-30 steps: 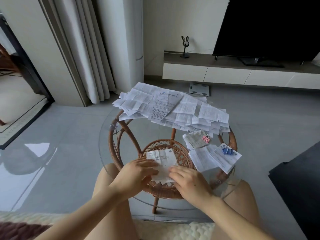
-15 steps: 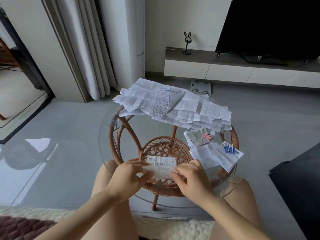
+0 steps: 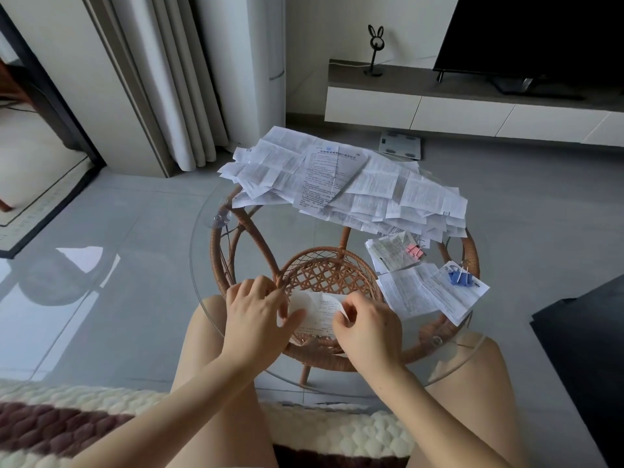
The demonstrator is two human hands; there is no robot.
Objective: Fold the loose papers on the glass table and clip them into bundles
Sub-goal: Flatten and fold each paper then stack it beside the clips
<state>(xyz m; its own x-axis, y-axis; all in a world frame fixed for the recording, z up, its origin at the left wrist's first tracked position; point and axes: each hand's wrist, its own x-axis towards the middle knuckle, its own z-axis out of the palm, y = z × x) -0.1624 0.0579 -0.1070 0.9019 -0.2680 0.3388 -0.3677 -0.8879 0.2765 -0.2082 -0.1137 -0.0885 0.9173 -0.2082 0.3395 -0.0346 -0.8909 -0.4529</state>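
Grey floor tiles can be seen through the round glass table (image 3: 287,231), which is carried on a woven rattan frame (image 3: 331,271). A second ago a sheet was pressed flat on the glass under both hands. Now the sheet (image 3: 320,309) is seen doubled over into a shorter strip at the near edge of the table. Its left end is held by the left hand (image 3: 253,309), thumb laid across the front, and its right edge is pinched by the right hand (image 3: 368,322), fingers curled. The first fold is judged made, with another fold or a crease likely being worked.

Thin, printed, creased paper is all that is handled, and it bends softly where it is gripped. Far more loose papers (image 3: 354,184) are heaped unfolded across the far side. Two finished bundles lie at the right, one under a pink clip (image 3: 414,250) and one under a blue clip (image 3: 457,276), so most of the task is judged left.
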